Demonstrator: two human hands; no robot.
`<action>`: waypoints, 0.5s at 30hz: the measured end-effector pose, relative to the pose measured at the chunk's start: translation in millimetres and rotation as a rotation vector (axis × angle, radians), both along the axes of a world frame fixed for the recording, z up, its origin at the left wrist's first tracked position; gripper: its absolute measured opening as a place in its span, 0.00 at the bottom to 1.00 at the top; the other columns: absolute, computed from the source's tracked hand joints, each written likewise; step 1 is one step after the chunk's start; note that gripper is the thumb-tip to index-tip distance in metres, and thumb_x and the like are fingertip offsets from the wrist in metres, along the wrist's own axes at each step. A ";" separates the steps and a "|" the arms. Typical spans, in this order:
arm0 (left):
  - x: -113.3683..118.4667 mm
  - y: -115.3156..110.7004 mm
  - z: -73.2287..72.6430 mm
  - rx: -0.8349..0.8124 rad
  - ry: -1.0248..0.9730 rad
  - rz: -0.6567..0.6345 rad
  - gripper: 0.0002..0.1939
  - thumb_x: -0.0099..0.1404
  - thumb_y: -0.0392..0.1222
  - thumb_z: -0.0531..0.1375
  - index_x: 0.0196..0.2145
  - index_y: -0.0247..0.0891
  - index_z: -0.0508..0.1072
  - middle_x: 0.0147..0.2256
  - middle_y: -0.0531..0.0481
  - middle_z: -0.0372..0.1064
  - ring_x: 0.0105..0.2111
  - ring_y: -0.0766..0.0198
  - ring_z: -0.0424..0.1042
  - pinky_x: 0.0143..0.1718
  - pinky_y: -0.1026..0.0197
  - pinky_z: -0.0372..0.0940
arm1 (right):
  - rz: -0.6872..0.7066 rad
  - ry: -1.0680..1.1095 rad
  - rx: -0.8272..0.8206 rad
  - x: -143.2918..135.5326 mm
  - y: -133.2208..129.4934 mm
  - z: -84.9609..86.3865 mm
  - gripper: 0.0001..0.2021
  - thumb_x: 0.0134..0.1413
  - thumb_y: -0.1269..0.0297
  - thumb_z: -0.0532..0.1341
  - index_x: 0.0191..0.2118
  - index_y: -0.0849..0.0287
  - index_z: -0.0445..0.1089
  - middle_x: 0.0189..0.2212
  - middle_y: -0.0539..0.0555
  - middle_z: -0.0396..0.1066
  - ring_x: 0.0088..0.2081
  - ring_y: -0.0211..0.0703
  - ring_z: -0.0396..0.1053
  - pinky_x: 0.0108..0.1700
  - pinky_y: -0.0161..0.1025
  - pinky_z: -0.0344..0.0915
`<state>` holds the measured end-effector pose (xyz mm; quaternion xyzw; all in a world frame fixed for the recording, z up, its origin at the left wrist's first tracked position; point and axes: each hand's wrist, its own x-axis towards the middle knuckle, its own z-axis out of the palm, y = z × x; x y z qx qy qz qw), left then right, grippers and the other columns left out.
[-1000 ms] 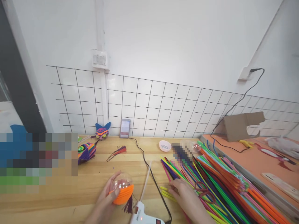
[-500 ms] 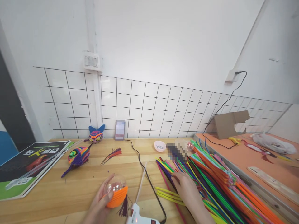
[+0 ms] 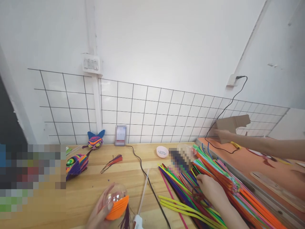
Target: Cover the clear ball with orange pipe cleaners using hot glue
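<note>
Left hand [image 3: 99, 211] holds ball [image 3: 118, 206], thumb on the orange part, clear part up, probably to keep it steady. Right hand [image 3: 210, 187] at stems [image 3: 173, 183], fingers narrowed; can't tell if any gripped. Glue gun [image 3: 138, 221] between hands, likely for easy reach.

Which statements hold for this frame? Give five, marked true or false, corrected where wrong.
1. The left hand holds a clear plastic ball partly covered in orange. True.
2. Both hands grip the ball. False: only the left does.
3. The right hand is at the long, thin, multicoloured stems. True.
4. No bowl is visible. False: there is a small, round, pale-pink bowl.
5. Another person's bare arm reaches in from the right. True.
</note>
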<state>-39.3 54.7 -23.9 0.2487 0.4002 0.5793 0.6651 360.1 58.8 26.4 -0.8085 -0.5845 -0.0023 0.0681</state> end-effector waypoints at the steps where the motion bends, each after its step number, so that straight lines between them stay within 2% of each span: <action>1: -0.1 -0.3 0.3 0.004 -0.004 -0.003 0.37 0.41 0.51 0.71 0.49 0.42 0.66 0.37 0.42 0.79 0.45 0.40 0.72 0.39 0.52 0.68 | -0.012 -0.015 -0.018 6.1 3.1 -1.1 0.12 0.56 0.73 0.54 0.33 0.58 0.76 0.33 0.59 0.77 0.40 0.52 0.74 0.35 0.38 0.63; 4: 0.1 -0.3 0.1 -0.003 -0.015 0.008 0.36 0.41 0.50 0.71 0.48 0.43 0.67 0.37 0.41 0.79 0.46 0.40 0.72 0.38 0.52 0.69 | -0.033 -0.049 -0.085 15.8 11.5 -9.1 0.07 0.59 0.68 0.57 0.36 0.60 0.73 0.36 0.55 0.75 0.40 0.45 0.72 0.41 0.41 0.66; 7: 1.0 2.3 -3.5 -0.010 -0.027 0.024 0.37 0.38 0.51 0.71 0.47 0.42 0.68 0.36 0.41 0.79 0.43 0.39 0.74 0.38 0.51 0.69 | -0.056 -0.081 -0.142 18.7 16.6 -19.5 0.08 0.61 0.63 0.58 0.39 0.62 0.70 0.37 0.52 0.72 0.39 0.42 0.71 0.43 0.45 0.67; 12: 0.2 9.7 -16.8 -0.017 -0.051 0.046 0.43 0.33 0.50 0.72 0.49 0.43 0.66 0.32 0.43 0.79 0.39 0.37 0.75 0.35 0.48 0.69 | -0.066 -0.100 -0.174 27.3 20.6 -29.5 0.08 0.62 0.63 0.57 0.41 0.62 0.69 0.39 0.53 0.72 0.40 0.43 0.71 0.44 0.46 0.67; 15: -1.3 11.5 -24.2 -0.017 -0.061 0.043 0.40 0.35 0.50 0.72 0.48 0.43 0.66 0.32 0.42 0.79 0.39 0.38 0.74 0.36 0.48 0.69 | -0.053 -0.078 -0.183 33.7 22.4 -30.4 0.08 0.62 0.63 0.56 0.40 0.61 0.70 0.38 0.53 0.72 0.40 0.43 0.71 0.43 0.45 0.67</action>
